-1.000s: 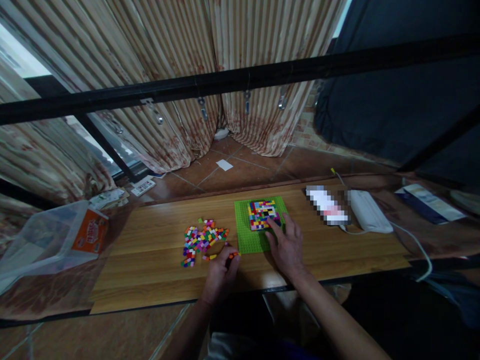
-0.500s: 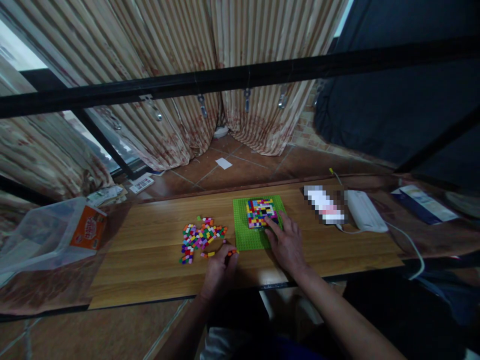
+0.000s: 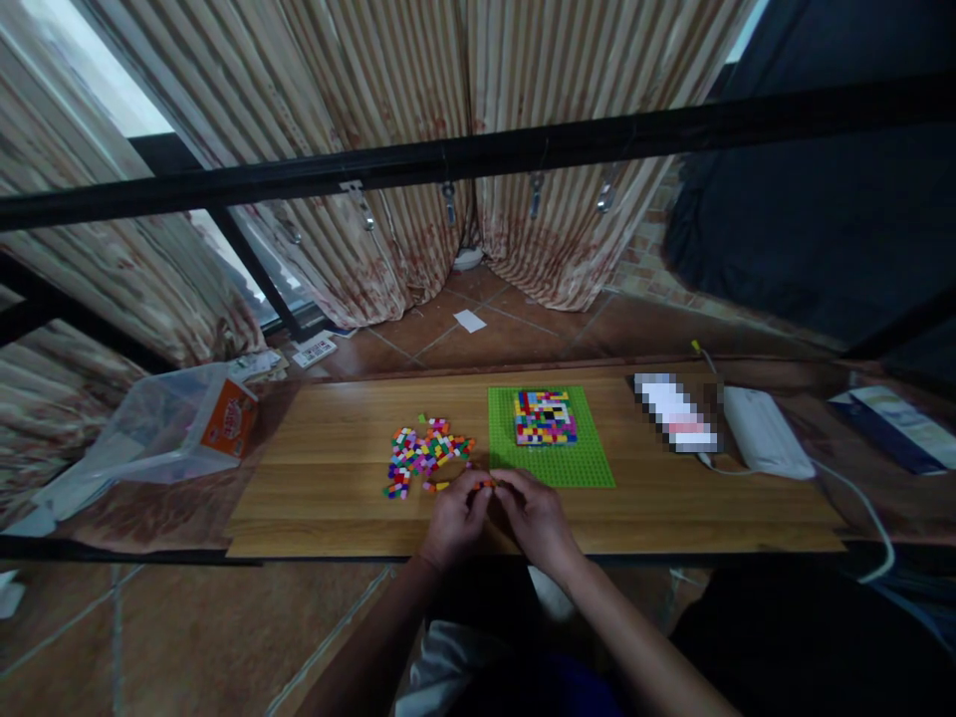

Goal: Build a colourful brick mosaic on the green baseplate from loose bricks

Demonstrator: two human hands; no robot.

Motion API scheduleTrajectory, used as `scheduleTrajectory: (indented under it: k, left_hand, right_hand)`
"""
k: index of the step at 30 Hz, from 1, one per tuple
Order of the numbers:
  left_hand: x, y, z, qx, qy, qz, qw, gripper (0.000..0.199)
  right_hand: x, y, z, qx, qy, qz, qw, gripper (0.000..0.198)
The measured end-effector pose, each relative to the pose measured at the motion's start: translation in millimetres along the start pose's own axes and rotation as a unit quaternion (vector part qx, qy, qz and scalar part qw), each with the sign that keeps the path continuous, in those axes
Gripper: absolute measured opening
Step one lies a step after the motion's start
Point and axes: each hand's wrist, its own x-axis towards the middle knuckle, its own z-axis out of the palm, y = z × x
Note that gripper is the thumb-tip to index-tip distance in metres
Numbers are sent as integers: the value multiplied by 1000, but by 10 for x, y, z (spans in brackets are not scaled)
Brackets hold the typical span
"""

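Note:
My left hand (image 3: 453, 518) is closed on small orange toy bricks (image 3: 483, 485), pinched between thumb and fingertips. Meeting it from the right, my right hand (image 3: 536, 513) has its fingertips pressed at the other end of these bricks. Both hands are just in front of the green baseplate (image 3: 553, 470). On that plate sits a square, multicoloured brick build (image 3: 544, 434) with a dark opening in its middle. Loose bricks (image 3: 425, 453) of many colours lie in a spread pile left of the plate. How many bricks my fingers hold is hidden.
The wooden board (image 3: 314, 498) carries all this. To the right lie a blurred-out phone (image 3: 676, 413) and a white box-shaped device (image 3: 766, 433) with a cable. A clear plastic bin (image 3: 168, 423) stands left. A black rail (image 3: 418, 159) crosses beyond, before striped curtains.
My right hand has left the brick build and come down to meet my left hand at the orange bricks. The whole view has shifted, so things appear further right.

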Motion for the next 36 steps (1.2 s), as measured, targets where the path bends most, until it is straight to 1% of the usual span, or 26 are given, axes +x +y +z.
scheduleTrajectory:
  k: [5,7,10,14,18,21,25,27,32,36]
  left_hand:
    - [6,-20,-21,-22,-11,8,1000,17]
    - [8,-25,-30,-30,-16,17,999,18]
    - [5,-38,-38,-33,-21,25,999,20]
    - [-3,-46,-35,-36,-29,11,999,24]
    - [1,-35,-32,-41,-21,3,999,22]
    - [6,-31,-38,-34,-31,-4,999,20]
    - [7,-33,-50,-20,-50,-5,999,19]
    - [6,-37,-56,-23,-56,-7,998,18]
    - [7,-61,-71,-57,-70,-24,996,21]
    - [6,-60,-63,-81,-61,-34,994,22]
  right_hand:
    - [46,11,46,66,17,65,996,22]
    - [53,25,55,95,14,89,991,21]
    - [47,57,79,139,5,108,984,20]
    - [35,100,108,166,20,126,978,19]
    - [40,110,99,171,22,137,975,21]
    - [43,97,77,167,20,144,975,22]
    - [32,79,66,185,-10,125,975,18]
    - [21,78,70,203,-15,120,972,17]
    - [-16,95,51,237,-7,131,963,19]
    - [-45,127,-40,205,8,136,969,19]
